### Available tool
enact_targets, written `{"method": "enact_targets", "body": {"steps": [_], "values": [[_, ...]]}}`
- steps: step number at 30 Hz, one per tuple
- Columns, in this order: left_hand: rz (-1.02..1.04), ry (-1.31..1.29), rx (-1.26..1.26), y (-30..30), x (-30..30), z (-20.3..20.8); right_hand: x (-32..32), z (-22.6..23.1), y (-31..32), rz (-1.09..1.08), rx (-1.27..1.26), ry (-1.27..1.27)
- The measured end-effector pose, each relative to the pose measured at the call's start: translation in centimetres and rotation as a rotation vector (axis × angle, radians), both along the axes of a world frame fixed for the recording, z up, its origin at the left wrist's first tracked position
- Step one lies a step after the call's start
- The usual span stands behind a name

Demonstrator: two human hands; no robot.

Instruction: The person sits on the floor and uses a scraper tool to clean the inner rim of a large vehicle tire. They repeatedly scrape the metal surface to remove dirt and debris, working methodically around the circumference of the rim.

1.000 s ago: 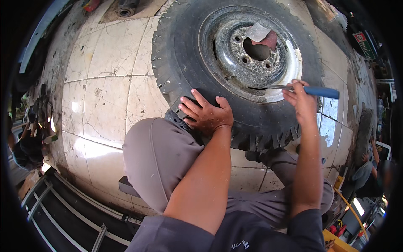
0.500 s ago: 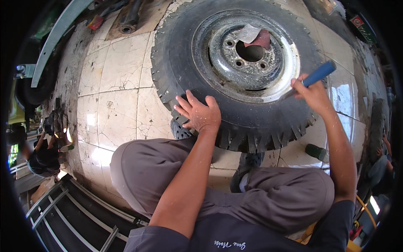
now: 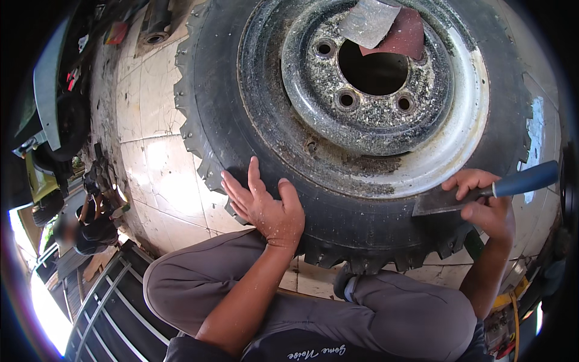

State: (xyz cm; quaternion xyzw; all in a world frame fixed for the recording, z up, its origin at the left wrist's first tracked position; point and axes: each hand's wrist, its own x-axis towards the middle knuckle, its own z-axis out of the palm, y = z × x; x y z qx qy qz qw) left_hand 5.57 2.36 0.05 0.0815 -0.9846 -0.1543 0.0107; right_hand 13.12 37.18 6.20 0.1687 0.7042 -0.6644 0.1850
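A tyre [image 3: 223, 120] on a worn steel rim [image 3: 362, 175] lies flat in front of my knees. My right hand [image 3: 485, 202] grips a scraper [image 3: 446, 201] with a blue handle, its flat metal blade over the tyre's near right sidewall, close to the rim's edge. Resting on the near left sidewall, my left hand [image 3: 268, 208] is open, fingers spread. The rim's centre is dark and flecked with pale chips, while its right side looks bare and silvery. Two pieces of sandpaper, one grey [image 3: 369, 23] and one dark red [image 3: 399, 37], lie by the hub hole.
Pale tiles [image 3: 163, 175] with cracks surround the tyre. A metal-framed black rack [image 3: 120, 308] stands at lower left. Another person [image 3: 96, 226] is farther left, near vehicle parts. A pipe-like metal part [image 3: 158, 27] lies at upper left, and a yellow cable [image 3: 515, 320] at lower right.
The view has shifted closer to the wheel. My right hand has drawn the scraper back from the rim onto the sidewall, its blade now in plain sight. My left hand stays spread on the tyre.
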Motion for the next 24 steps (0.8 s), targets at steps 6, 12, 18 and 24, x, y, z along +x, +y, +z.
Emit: {"method": "enact_targets", "body": {"steps": [6, 12, 18, 24], "values": [[0.010, -0.008, 0.015, 0.0, -0.1, -0.2, -0.1, -1.5, -0.4, -0.112, -0.102, 0.005], [0.005, 0.005, 0.032, 0.0, 0.1, -0.1, -2.6, -1.7, -4.3, -0.222, -0.164, 0.047], [0.034, -0.001, -0.005, 0.0, 0.1, -0.1, -7.0, 0.1, -8.7, -0.015, 0.122, 0.041], [0.044, -0.018, -0.044, 0.1, 0.0, -0.1, -11.6, 0.6, -11.6, 0.186, 0.432, 0.190]]}}
